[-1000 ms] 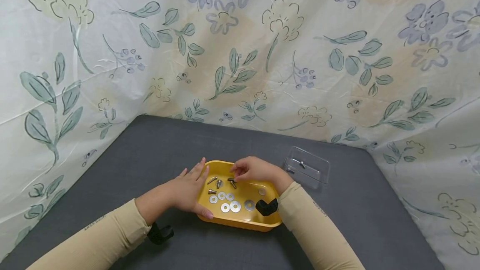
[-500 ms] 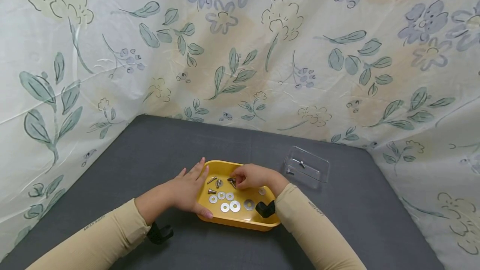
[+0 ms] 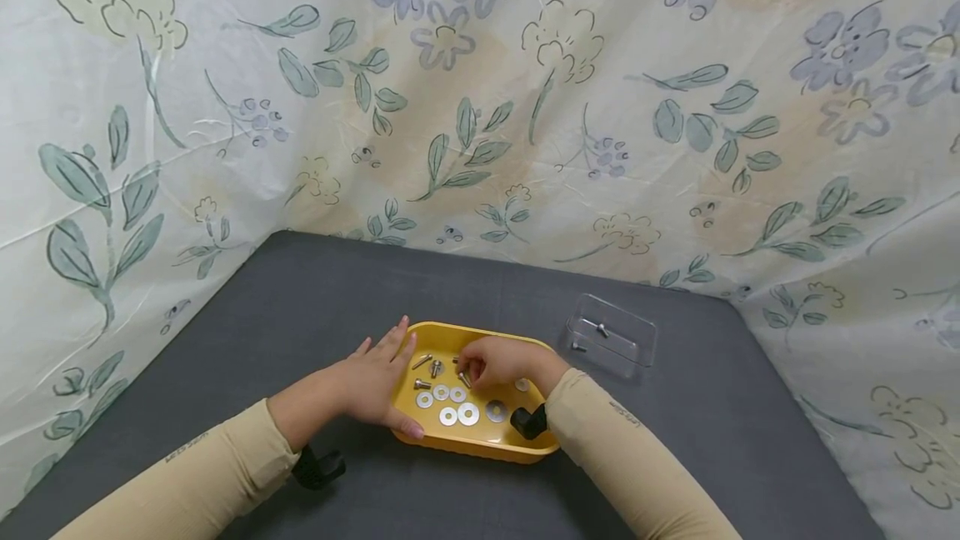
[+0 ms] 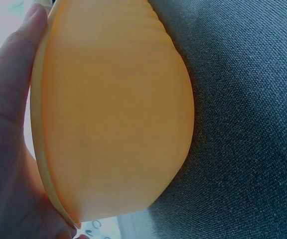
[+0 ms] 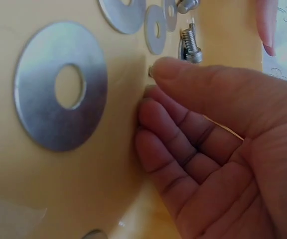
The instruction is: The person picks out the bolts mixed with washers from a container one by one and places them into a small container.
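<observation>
1. Centrally, a yellow tray (image 3: 480,438) is seen resting on the grey table (image 3: 315,298), with washers (image 3: 468,413) and bolts (image 3: 423,384) lying loose in it.
2. The tray's left side is touched by the left hand (image 3: 375,382), whose fingers are held straight along the rim and whose thumb is laid on the near edge.
3. The right hand (image 3: 498,361) is lowered inside the tray with its fingers curled; a small bolt (image 5: 150,71) appears to be pinched at the fingertips, though little of it is shown.
4. A large washer (image 5: 60,84) is seen just beside that hand.
5. A clear plastic box (image 3: 612,335) containing a few bolts is set to the right, apart from the tray.
</observation>
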### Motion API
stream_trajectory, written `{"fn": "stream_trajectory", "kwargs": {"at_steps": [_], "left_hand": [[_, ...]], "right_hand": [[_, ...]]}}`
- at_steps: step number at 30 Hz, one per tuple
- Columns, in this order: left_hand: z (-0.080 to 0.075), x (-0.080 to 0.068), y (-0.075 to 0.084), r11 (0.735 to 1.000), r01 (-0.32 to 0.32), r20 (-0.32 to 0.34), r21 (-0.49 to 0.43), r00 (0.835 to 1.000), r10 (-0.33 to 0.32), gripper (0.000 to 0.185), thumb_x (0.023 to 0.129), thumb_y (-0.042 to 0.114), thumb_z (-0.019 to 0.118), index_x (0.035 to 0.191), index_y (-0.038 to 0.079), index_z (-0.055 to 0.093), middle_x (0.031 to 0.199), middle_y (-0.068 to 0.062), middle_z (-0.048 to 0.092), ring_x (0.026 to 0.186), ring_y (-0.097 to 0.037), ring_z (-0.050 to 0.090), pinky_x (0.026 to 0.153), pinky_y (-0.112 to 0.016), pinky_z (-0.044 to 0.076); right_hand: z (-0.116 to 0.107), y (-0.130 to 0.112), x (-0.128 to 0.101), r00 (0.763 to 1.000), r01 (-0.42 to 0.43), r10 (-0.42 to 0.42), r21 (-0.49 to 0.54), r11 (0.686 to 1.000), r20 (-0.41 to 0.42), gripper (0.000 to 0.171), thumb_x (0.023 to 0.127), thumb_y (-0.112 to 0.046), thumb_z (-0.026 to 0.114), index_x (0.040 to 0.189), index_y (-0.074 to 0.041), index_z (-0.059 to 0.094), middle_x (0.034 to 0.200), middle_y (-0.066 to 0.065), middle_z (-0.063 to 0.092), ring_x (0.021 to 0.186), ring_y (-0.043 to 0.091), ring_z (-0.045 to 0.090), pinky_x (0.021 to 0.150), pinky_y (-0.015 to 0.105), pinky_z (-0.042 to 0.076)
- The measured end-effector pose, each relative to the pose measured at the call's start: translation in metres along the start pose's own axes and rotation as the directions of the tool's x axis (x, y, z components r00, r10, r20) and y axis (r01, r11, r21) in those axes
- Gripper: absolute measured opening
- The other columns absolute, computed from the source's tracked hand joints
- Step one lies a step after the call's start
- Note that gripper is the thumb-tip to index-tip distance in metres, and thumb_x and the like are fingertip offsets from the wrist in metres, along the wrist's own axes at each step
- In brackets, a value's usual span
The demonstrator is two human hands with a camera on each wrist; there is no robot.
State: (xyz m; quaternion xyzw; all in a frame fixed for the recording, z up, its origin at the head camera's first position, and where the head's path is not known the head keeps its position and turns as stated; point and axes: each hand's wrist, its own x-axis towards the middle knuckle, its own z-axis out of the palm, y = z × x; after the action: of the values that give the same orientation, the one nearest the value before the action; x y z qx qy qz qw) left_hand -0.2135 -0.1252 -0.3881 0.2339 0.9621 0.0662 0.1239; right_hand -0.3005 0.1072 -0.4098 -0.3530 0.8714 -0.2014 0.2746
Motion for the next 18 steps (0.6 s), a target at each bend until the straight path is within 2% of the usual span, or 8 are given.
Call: {"fn": "stream_trajectory", "kwargs": {"at_steps": [6,18], "left_hand": [[-0.0004,-0.0003,0.0001,1.000,-0.009,-0.002,-0.003,1.000,0.009,0.134,0.051,0.088,0.048,0.146,0.003,0.009,0.151,-0.015,-0.013,0.139,-0.027,0.001,0.108,-0.054,0.011],[-0.0011,0.0001,0.0005,1.000,-0.005,0.003,-0.003,1.000,0.005,0.134,0.051,0.088,0.048,0.147,0.003,0.009,0.151,-0.015,-0.013,0.139,-0.027,0.000,0.108,-0.054,0.011]], "right_hand": [[0.0022,0.0008,0.0018,0.999,0.024,-0.024,0.010,1.000,0.021,0.019,0.079,-0.008,0.071,0.094,-0.012,0.060,0.071,-0.003,0.054,0.064,0.009,0.051,0.059,0.020,0.044],[0.0047,-0.0014,0.0039,0.999,0.038,-0.037,-0.046,0.998,0.021,0.017,0.077,-0.007,0.071,0.086,-0.013,0.058,0.069,-0.005,0.050,0.063,0.008,0.049,0.058,0.019,0.041]]}}
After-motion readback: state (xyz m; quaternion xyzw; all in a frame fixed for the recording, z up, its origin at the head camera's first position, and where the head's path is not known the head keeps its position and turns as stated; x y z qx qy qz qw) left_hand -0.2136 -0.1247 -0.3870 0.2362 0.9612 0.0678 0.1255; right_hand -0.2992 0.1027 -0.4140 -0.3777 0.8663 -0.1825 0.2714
